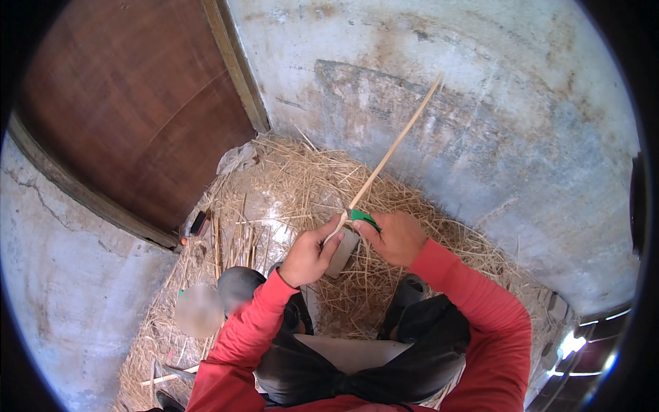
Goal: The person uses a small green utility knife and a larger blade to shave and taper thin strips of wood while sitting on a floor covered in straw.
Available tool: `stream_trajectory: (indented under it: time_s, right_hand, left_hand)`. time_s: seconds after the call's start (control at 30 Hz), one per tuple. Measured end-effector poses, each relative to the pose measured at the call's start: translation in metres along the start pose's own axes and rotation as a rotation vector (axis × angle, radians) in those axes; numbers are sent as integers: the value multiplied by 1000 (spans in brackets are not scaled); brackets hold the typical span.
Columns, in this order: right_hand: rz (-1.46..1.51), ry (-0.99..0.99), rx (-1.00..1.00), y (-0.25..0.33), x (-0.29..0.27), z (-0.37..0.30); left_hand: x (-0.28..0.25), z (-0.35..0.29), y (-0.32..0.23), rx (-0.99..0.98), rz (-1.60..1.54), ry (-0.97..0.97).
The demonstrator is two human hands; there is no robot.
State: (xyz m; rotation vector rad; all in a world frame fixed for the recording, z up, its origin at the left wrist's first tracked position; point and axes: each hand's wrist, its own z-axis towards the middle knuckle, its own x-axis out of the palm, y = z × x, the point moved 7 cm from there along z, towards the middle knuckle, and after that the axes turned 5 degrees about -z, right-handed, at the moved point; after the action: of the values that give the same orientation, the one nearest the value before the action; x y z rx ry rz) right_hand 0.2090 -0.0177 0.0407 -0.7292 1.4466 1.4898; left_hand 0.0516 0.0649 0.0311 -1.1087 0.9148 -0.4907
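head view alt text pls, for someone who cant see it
A person in red sleeves, seen from above, holds a long thin pale wooden stick in both hands: the left hand pinches its near end, and the right hand grips a green-handled tool against it. Loose dry straw covers the floor beside a brown wooden door.

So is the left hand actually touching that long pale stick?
Touching. The head view shows the left hand pinching the lower end of the long pale stick between thumb and fingers, no gap visible. The right hand holds a green-handled tool beside it.
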Motion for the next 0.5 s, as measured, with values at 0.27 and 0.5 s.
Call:
stream_trajectory:
  time_s: [0.27, 0.5]
  right_hand:
    - [-158, -340, 68, -46, -6, 9]
    - [-168, -506, 613, -242, -92, -40]
  left_hand:
    - [-3, -2, -13, -25, 2, 39]
    - [12, -47, -10, 6, 52, 303]
